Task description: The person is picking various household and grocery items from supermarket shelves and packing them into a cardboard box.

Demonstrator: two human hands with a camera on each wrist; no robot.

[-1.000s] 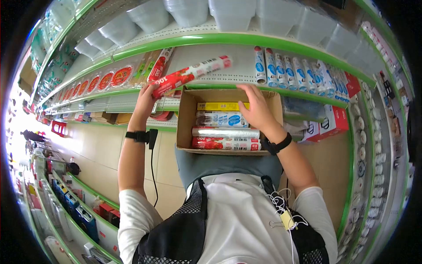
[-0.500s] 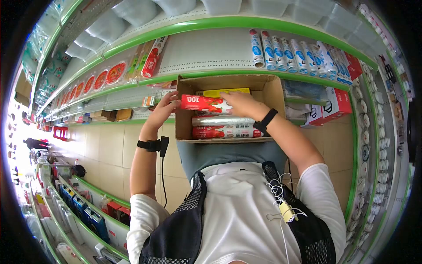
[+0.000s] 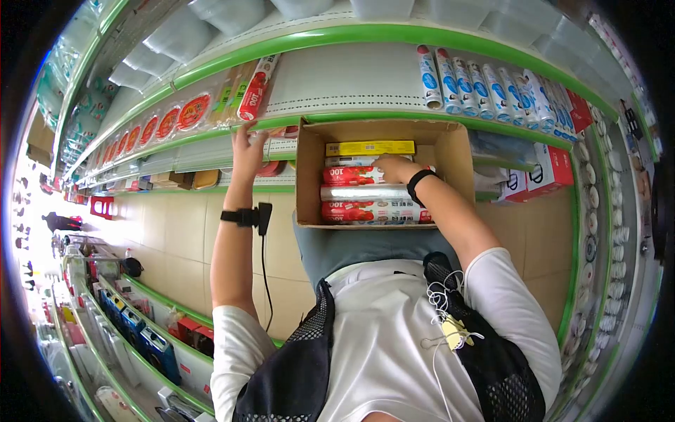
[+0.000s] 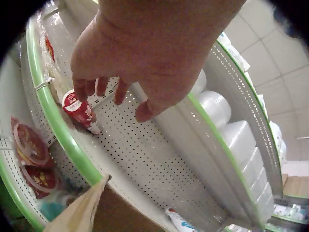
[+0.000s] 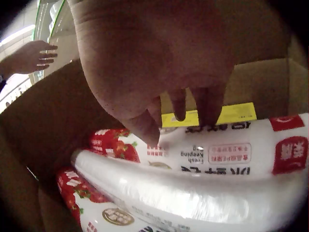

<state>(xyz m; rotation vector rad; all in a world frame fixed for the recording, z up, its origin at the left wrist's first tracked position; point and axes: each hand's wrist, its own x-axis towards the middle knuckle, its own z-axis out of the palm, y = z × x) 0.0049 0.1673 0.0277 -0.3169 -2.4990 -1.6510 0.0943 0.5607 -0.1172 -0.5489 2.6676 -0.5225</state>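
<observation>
My right hand (image 3: 394,169) is inside the cardboard box (image 3: 450,137), its thumb on the near side and fingers on the far side of a red-and-white roll of fresh-keeping bags (image 5: 217,150). Just in front of that roll lies a clear, shiny plastic roll (image 3: 365,193), then another red-and-white roll (image 3: 373,211). A yellow box (image 3: 369,148) lies along the far wall. My left hand (image 3: 247,151) is raised at the shelf edge, its fingers apart and empty. They hang close by the end of a red roll (image 4: 79,112) that lies on the shelf.
Several white-and-blue rolls (image 3: 485,88) line the right of the green-edged shelf (image 3: 337,84). Round red-labelled packs (image 3: 193,111) lie at its left. Clear plastic tubs (image 3: 176,35) stand on the shelf above. A red carton (image 3: 545,172) sits low, right of the box.
The red-and-white roll came down from the left hand into the box, where my right hand took it. My left hand then moved away, up towards the red roll on the shelf.
</observation>
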